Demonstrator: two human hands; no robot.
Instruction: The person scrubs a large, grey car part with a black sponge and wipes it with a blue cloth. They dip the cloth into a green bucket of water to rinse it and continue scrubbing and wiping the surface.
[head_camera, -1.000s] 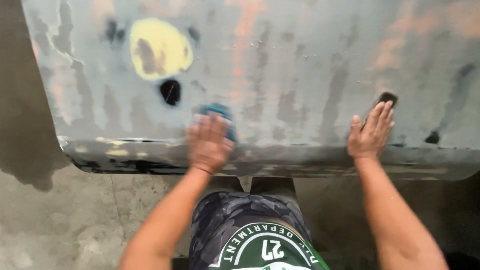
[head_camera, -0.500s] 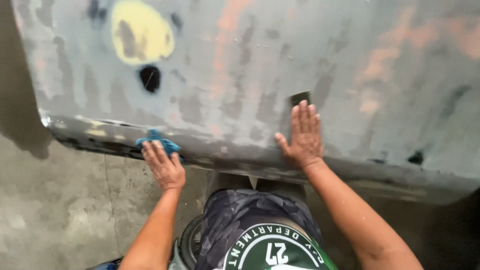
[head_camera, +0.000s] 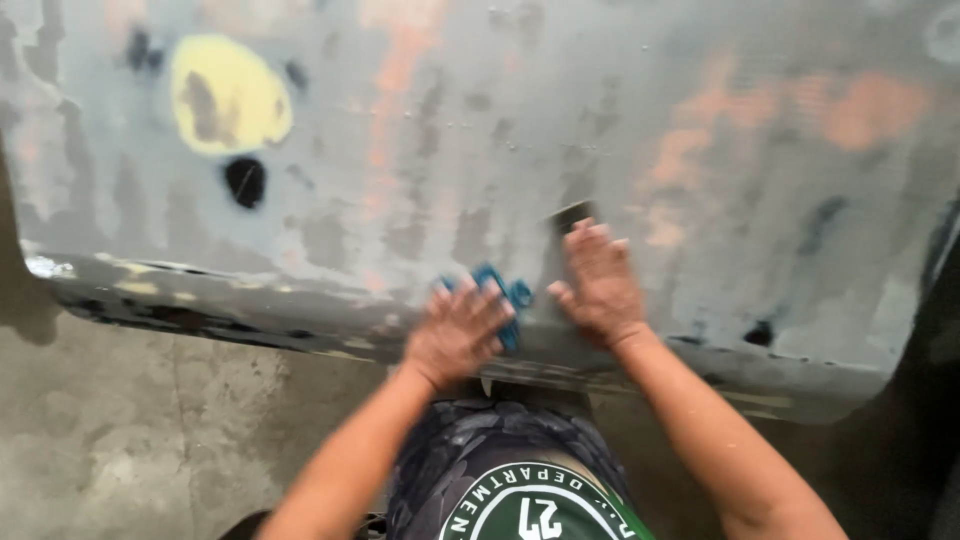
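My left hand (head_camera: 458, 335) presses a blue cloth (head_camera: 508, 292) against the lower edge of a large grey, patchy metal panel (head_camera: 480, 130). The cloth sticks out past my fingertips. Just to its right, my right hand (head_camera: 598, 287) lies flat on the panel over a small dark sanding sheet (head_camera: 570, 215), whose top edge shows above my fingers. The two hands are almost touching. The panel surface looks wet, with orange and dark worn spots.
A yellow filler patch (head_camera: 230, 95) and a black spot (head_camera: 245, 182) mark the panel's upper left. The panel's lower lip (head_camera: 200, 315) overhangs a concrete floor (head_camera: 120, 430). My dark patterned shorts and a green shirt (head_camera: 520, 490) fill the bottom middle.
My left hand slid the blue cloth along the lower edge, left and then right. My right hand came in from the far right. The hands now sit side by side.
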